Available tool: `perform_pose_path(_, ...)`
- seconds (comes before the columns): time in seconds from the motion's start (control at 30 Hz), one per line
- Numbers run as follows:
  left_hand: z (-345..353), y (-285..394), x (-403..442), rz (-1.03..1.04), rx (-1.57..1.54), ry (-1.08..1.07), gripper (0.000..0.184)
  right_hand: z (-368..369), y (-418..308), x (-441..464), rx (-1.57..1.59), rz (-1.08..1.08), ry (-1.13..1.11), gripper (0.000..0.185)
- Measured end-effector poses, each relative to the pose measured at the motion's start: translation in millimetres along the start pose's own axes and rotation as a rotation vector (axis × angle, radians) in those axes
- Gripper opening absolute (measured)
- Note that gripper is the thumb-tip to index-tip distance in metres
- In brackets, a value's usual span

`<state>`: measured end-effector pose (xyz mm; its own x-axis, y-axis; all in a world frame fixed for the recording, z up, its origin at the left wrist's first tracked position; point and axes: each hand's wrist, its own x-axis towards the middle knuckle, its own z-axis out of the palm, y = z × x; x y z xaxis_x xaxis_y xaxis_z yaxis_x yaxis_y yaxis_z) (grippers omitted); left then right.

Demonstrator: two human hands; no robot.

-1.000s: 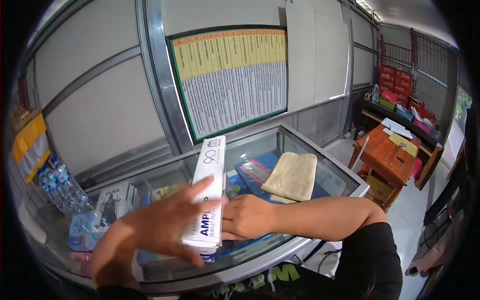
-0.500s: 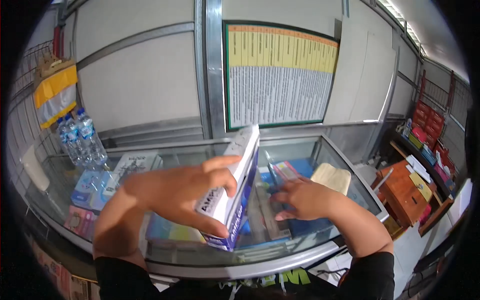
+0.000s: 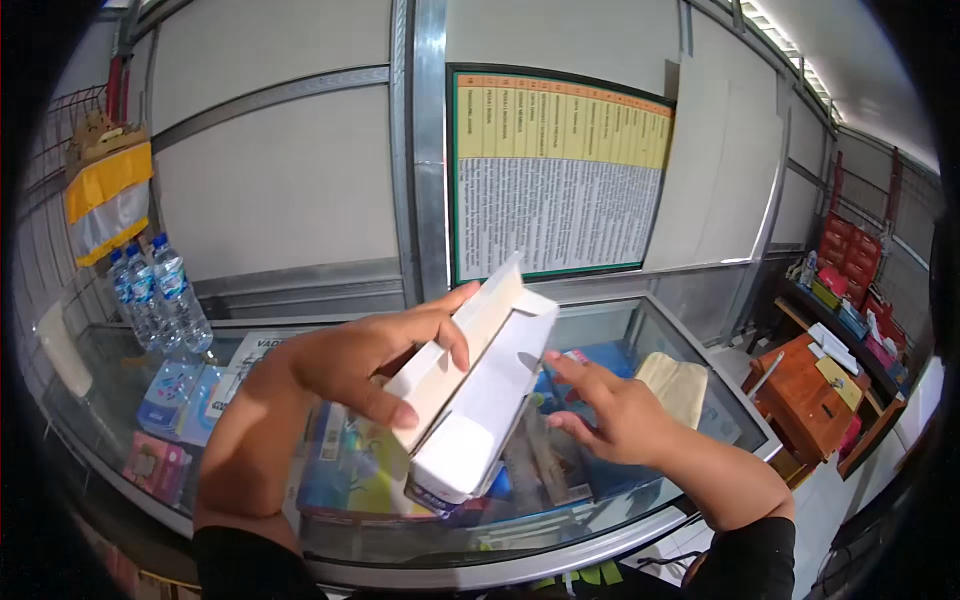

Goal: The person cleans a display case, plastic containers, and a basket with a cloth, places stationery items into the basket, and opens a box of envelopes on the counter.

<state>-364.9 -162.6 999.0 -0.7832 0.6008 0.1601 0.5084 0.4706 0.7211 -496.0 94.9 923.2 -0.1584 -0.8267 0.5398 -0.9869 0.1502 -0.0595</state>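
Observation:
A long white box stands tilted over the glass display case, its lid raised toward the left and its pale inside showing. My left hand grips the raised lid, thumb on the near part and fingers over its outer side. Just right of the box is my right hand, its fingers apart and holding nothing. A beige folded cloth lies on the glass behind my right hand. Books show under the glass to the left of the box.
Several water bottles stand at the case's left end. Beside them hangs a yellow and white cloth. A framed chart is on the wall behind. At the right are a wooden desk and red drawers.
The view has swung left. The box's lid, closed before, has been lifted open by my left hand. My right hand has moved away from the box to its right, then lifted slightly.

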Motion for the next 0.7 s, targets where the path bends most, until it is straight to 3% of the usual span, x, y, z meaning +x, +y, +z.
perform_pose_path(0.07,-1,-8,2,0.094,-0.214,0.097,0.063,-3,-4,0,0.002,-0.021,0.042,0.055)
perform_pose_path(0.23,-18,-26,-5,0.105,-0.375,0.148,0.058,3,4,0,0.006,-0.095,0.045,0.056)
perform_pose_path(0.33,-32,-32,-23,-0.209,-0.366,0.322,0.043,7,4,0,0.003,-0.094,0.050,0.056)
perform_pose_path(0.37,-34,-32,-22,-0.207,-0.368,0.319,0.043,8,4,1,0.001,-0.090,0.049,0.056)
perform_pose_path(0.47,-33,-33,-21,-0.499,-0.221,0.314,0.040,11,6,1,-0.032,-0.108,0.053,0.062)
perform_pose_path(0.5,-29,-35,-19,-0.498,-0.230,0.313,0.040,11,6,1,-0.032,-0.105,0.045,0.062)
perform_pose_path(0.6,-14,-41,-6,-0.300,0.250,0.301,0.034,13,8,1,0.048,-0.089,-0.018,0.068)
perform_pose_path(0.7,-11,-42,-1,-0.360,0.196,0.316,0.042,12,7,3,0.061,-0.097,-0.021,0.071)
